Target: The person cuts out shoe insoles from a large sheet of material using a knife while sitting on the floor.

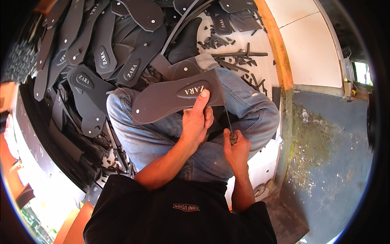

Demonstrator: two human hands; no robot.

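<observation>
Grey is the 1 sole (164, 99) the left hand (195, 125) pinches, while the right hand (238, 150) clasps 1 thin-bladed tool (233, 137).

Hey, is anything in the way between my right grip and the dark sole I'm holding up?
Only the thin-bladed tool in your right grip: its blade rises to about the right end of the sole. Nothing else visible blocks that gap.

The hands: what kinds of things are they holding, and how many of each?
Dark sole, in the left hand: 1
Thin tool, in the right hand: 1
Total: 2
</observation>
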